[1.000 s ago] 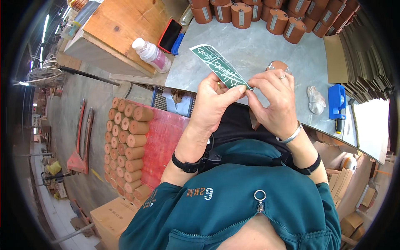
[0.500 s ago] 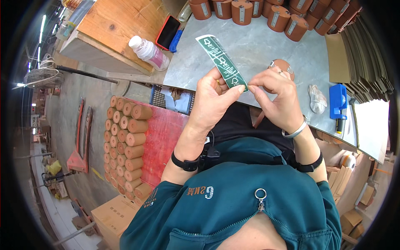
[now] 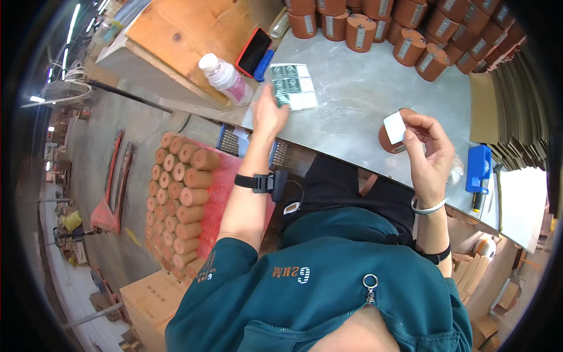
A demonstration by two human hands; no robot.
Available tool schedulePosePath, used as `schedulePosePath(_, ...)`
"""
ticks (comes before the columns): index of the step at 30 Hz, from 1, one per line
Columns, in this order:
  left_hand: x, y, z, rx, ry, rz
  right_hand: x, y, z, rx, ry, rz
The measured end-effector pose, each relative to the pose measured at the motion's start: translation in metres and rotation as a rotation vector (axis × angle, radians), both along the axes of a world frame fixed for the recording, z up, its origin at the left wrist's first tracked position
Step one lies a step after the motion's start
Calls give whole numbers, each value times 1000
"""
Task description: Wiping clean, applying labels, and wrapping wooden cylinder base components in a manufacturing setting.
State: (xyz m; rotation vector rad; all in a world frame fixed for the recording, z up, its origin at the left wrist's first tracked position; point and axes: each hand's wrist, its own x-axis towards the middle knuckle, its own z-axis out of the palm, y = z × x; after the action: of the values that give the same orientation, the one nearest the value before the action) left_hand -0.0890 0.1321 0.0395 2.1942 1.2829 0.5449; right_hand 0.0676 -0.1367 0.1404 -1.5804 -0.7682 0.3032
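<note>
My left hand (image 3: 271,115), partly smeared by motion, is at the near left edge of a sheet of green and white labels (image 3: 295,88). Its thumb lies over the sheet's edge, with the other fingers along the side. My right hand (image 3: 432,154) pinches a small white square label (image 3: 394,127) between thumb and fingers. Just behind that label stands a brown cylinder (image 3: 387,141) on the grey table (image 3: 346,100), partly hidden by the label and my fingers.
Brown cylinders with metal strips (image 3: 360,32) crowd the far table edge. Stacked cardboard sheets (image 3: 510,100) and a blue tape dispenser (image 3: 479,170) are at the right. A white bottle (image 3: 226,79) and red-cased phone (image 3: 253,51) lie left. More cylinders (image 3: 190,196) fill a red board.
My hands have parted. The left has carried the label sheet away to the far left, low over the table; the right has moved right with a small label, its white back showing.
</note>
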Motion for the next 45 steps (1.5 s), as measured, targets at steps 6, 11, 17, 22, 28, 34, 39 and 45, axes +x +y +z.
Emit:
schedulePosePath(6, 22, -91, 57, 640, -416, -523, -2, -22, -9, 115, 56, -61)
schedulePosePath(11, 52, -146, 48, 663, -629, -712, -6, -32, -14, 113, 26, -12)
schedulePosePath(17, 54, -157, 45, 597, -688, -718, -11, -43, -17, 55, 14, 14)
schedulePosePath(22, 48, -166, 49, 302, -651, -741, -13, -47, -17, 218, 213, 5)
schedulePosePath(28, 41, -177, 49, -1144, -682, -594, -6, -58, -40, -6, -160, 18)
schedulePosePath(34, 42, -180, 33, -1069, -574, -748, -6, -64, -49, -42, -80, 67)
schedulePosePath(39, 58, -170, 25, -302, -337, -499, 13, -79, -59, 99, 1, -191)
schedulePosePath(45, 115, -163, -14, 130, -481, -561, 24, -85, -81, 84, 14, -235)
